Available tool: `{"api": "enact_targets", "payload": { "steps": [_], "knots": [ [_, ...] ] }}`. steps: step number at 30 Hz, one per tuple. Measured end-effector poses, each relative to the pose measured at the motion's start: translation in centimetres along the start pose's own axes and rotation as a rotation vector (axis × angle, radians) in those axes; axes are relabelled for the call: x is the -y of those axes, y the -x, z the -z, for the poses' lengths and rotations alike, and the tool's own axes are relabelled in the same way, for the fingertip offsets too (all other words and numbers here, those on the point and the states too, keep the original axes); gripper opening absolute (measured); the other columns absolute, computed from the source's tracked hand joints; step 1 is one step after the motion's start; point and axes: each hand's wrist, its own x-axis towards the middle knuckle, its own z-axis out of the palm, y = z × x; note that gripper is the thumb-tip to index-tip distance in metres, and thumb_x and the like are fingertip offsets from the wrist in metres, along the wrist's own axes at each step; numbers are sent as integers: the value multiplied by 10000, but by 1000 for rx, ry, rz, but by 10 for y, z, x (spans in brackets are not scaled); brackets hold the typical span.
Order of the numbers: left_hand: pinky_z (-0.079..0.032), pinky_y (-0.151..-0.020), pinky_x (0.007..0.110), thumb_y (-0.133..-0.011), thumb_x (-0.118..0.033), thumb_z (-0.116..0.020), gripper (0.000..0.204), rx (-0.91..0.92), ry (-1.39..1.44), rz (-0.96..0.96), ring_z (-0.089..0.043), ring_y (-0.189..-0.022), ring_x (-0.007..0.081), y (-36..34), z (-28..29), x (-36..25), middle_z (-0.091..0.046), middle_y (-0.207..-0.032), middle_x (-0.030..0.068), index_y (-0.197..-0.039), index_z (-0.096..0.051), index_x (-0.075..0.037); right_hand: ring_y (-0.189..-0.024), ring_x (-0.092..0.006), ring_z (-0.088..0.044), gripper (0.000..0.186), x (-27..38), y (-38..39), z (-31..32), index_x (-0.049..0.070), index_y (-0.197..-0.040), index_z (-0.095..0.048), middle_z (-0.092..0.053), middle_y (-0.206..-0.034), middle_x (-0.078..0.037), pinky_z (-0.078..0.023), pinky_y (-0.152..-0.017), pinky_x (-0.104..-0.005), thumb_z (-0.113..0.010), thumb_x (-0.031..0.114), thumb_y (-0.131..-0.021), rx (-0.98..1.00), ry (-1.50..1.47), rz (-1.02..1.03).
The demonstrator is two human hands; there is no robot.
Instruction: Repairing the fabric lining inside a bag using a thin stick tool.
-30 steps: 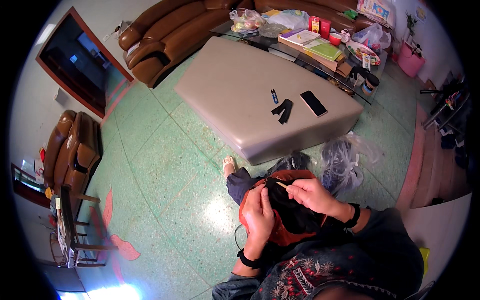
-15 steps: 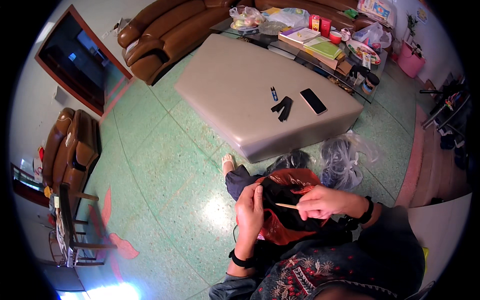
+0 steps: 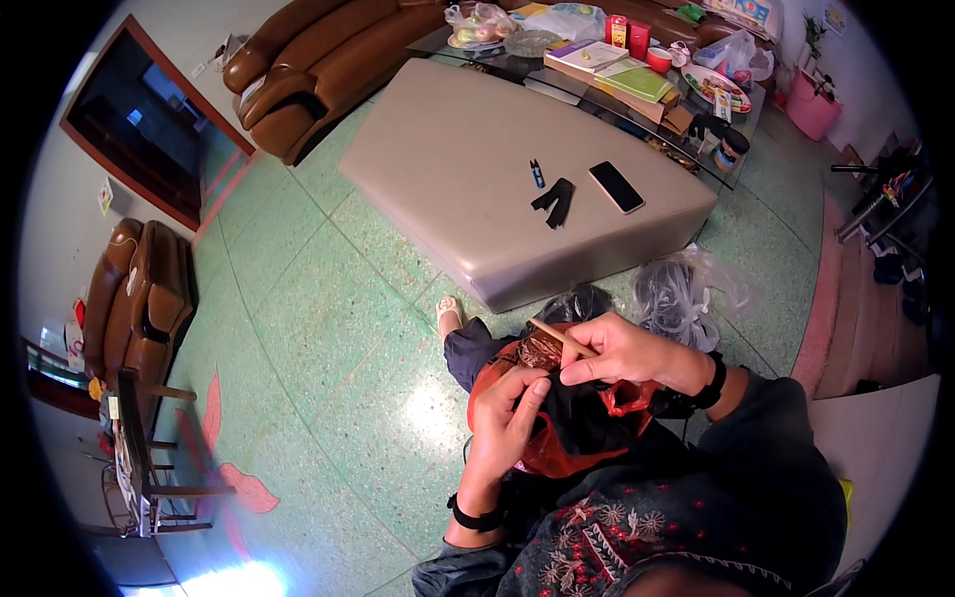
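Black cloth (image 3: 582, 423) lies bunched over a red plastic bag (image 3: 542, 455) on my lap. My left hand (image 3: 502, 416) is closed, its thumb and fingers pinching an edge of that cloth. Close beside it, my right hand (image 3: 629, 353) grips a thin wooden stick (image 3: 553, 334), which points up and to the left. The right thumb and fingertips come down at the cloth's edge, almost touching the left fingers. Whether they also pinch the cloth is too small to tell.
On the beige padded bench (image 3: 448, 179) ahead lie blue thread snips (image 3: 537, 174), black strips (image 3: 557, 204) and a phone (image 3: 617, 187). Clear plastic bags (image 3: 681, 298) sit on the floor beside it. Behind stands a cluttered glass table (image 3: 731, 179).
My right hand has moved away from my body and left, close to the left hand. The stick, earlier pointing left at the cloth, now tilts upward above it. More red bag shows.
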Motion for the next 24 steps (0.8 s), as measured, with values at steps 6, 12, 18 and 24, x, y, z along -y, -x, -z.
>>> {"api": "enact_targets", "payload": {
  "steps": [6, 12, 18, 24],
  "knots": [
    [-441, -669, 248, -886, -102, -589, 142, -105, -66, 23, -556, -710, 149, 0, -1, 14, -589, -787, 91, -925, -608, 33, -567, -250, -541, 162, -3, -4, -22, 2, -827, -570, -571, -676, -97, -416, -525, -315, -650, 143, -831, -347, 706, 610],
    [-479, -759, 312, -853, -72, -612, 298, -126, -196, -61, -626, -862, 240, 2, -11, 6, -638, -957, 156, -1130, -566, 26, -522, -227, -458, 208, -16, -4, -23, -6, -774, -510, -501, -606, -130, -391, -514, -330, -644, 143, -832, -530, 523, 375],
    [-471, -806, 350, -834, -27, -585, 222, -189, -250, -145, -615, -885, 311, 0, -18, 14, -628, -953, 167, -1052, -605, 13, -553, -96, -370, 257, -33, -10, -19, -9, -736, -501, -439, -591, -34, -340, -494, -289, -646, 171, -850, -451, 389, 373],
    [-421, -654, 358, -683, -28, -623, 137, -431, -468, -294, -590, -712, 258, -4, -31, 18, -636, -748, 92, -816, -655, -35, -606, -43, -336, 264, -39, -4, -34, -22, -712, -509, -387, -590, 6, -325, -494, -256, -635, 147, -871, -495, 303, 389]
  ]
}}
